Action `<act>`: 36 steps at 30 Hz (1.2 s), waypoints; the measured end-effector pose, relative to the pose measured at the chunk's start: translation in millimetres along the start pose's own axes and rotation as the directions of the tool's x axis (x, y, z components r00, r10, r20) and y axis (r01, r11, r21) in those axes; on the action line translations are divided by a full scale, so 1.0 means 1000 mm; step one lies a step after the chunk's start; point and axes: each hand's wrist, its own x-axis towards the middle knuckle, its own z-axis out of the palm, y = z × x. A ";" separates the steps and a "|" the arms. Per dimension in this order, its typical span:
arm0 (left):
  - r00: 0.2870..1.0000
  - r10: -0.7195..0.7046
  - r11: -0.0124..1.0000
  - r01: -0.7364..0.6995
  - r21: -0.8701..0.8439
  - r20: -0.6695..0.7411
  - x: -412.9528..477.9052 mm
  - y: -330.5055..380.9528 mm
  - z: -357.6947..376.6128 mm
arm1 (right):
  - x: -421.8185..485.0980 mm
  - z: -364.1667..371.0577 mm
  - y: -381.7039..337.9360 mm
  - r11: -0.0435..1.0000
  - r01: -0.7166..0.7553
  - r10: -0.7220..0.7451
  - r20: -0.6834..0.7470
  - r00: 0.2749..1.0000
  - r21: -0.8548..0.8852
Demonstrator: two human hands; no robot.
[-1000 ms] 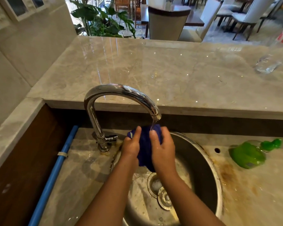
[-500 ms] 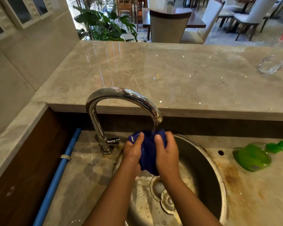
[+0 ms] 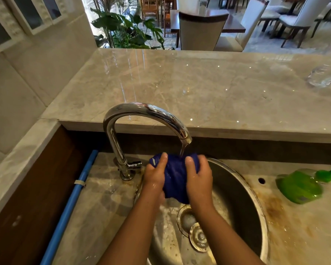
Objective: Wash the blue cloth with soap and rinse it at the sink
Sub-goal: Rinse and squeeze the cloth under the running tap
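A wide stone surface (image 3: 199, 83) is seen at the back & sides. A round metal sink (image 3: 256, 207) is set into the lower, wet part of it. A bent silver tap (image 3: 141, 111) is fixed at the sink's back left, & water is seen running from its mouth. A green soap bottle (image 3: 298, 188) is laid on its side to the right of the sink, well apart from the hands.

The blue cloth (image 3: 175, 176) is held up over the sink, right under the tap, bunched into a ball. Water is poured straight onto its top. It is gripped on 1 side by the left hand (image 3: 155, 176) & on the other by the right hand (image 3: 199, 180). The fingers (image 3: 189, 163) of both are curled tight round the cloth. No foam can be seen, so rinsing is prob. the step in hand.

The cloth is judged soft & floppy, made heavy w/ water, maybe slippy if soap is left in. It can't be broken. It is best held by its 2 bunched sides w/ a full grip, so it can be squeezed & no corner is dropped.

A small round plug (image 3: 199, 237) is seen by the drain hole.
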 end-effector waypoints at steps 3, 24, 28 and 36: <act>0.999 -0.044 0.997 0.046 0.057 -0.030 -0.010 0.004 0.006 | -0.022 0.015 -0.006 1.000 -0.003 0.005 0.153 0.988 -0.008; 0.969 -0.045 0.993 0.069 -0.092 0.242 -0.026 -0.009 0.011 | 0.021 0.012 0.014 0.963 0.040 -0.037 0.017 0.999 -0.267; 0.974 0.008 1.000 -0.007 -0.003 0.226 -0.026 -0.004 0.008 | 0.027 0.004 0.023 0.979 -0.109 0.101 -0.056 0.993 -0.174; 0.996 0.025 0.982 -0.040 0.187 0.085 -0.017 -0.002 0.019 | -0.009 0.020 -0.001 0.956 0.177 -0.161 0.084 0.983 -0.235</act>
